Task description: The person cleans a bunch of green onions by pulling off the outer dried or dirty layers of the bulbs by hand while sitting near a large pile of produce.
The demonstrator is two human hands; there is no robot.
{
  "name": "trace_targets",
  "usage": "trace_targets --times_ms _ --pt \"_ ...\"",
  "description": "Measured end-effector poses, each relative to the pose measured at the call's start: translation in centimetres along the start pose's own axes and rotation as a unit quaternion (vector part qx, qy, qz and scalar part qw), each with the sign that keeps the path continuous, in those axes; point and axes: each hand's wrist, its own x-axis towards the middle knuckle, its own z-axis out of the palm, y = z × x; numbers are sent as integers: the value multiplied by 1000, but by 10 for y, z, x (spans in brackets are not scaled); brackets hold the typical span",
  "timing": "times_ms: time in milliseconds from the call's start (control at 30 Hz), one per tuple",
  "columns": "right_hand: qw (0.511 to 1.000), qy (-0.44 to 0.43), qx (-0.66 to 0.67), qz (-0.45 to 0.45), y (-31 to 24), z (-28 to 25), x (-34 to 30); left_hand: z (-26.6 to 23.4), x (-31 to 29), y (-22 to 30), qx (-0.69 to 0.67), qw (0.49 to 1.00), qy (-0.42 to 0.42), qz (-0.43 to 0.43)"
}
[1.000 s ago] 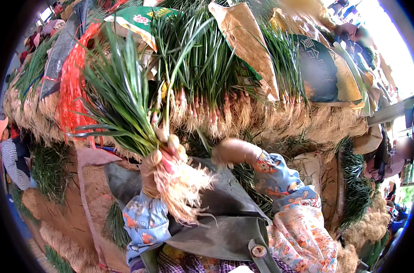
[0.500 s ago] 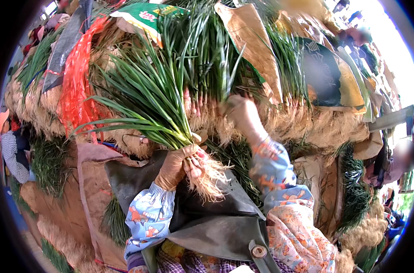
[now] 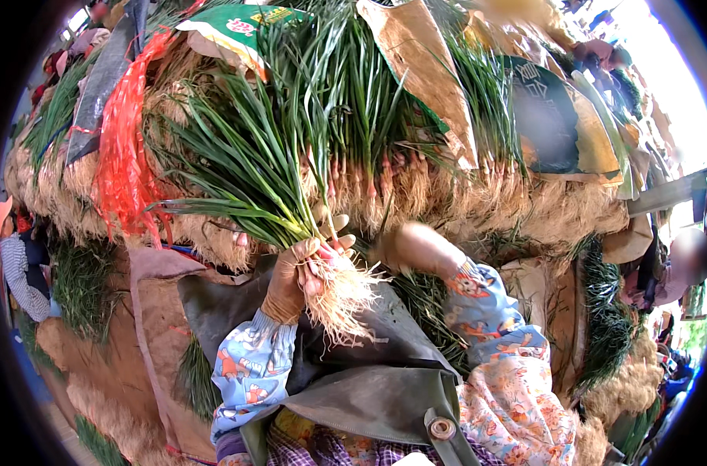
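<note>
In my gloved left hand point(image 3: 286, 283) is a bunch of green garlic point(image 3: 264, 182). Its long leaves fan up and to the left, while pinkish bulbs and pale stringy roots stick out on the right of the fist. My right hand point(image 3: 419, 248), smeared by motion, is just right of the bunch and below the pile's root fringe; its fingers cannot be made out. Beyond both hands lies a pile of more green garlic point(image 3: 361, 101), leaves pointing away and roots toward me. A dark apron point(image 3: 361, 396) covers my lap under the held bunch.
Red plastic strips point(image 3: 128, 147) hang over the pile at left. A brown paper sack point(image 3: 423, 70) and a dark green-and-yellow sack point(image 3: 555, 124) lie on it. Loose green leaves point(image 3: 427, 307) lie beside my right forearm. Other people, including one in a checked sleeve point(image 3: 19, 272), are at the edges.
My right hand has come down from the pile's roots toward the bunch. My left hand, still gripping the green garlic, has shifted slightly up and left.
</note>
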Motion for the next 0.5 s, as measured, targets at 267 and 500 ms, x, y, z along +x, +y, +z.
trace_targets --times_ms 267,500 --pt "918 279 20 283 -21 -51 91 -12 7 0 83 996 -9 -17" --pt "719 127 664 160 -74 -8 50 -24 2 2 202 974 84 -63"
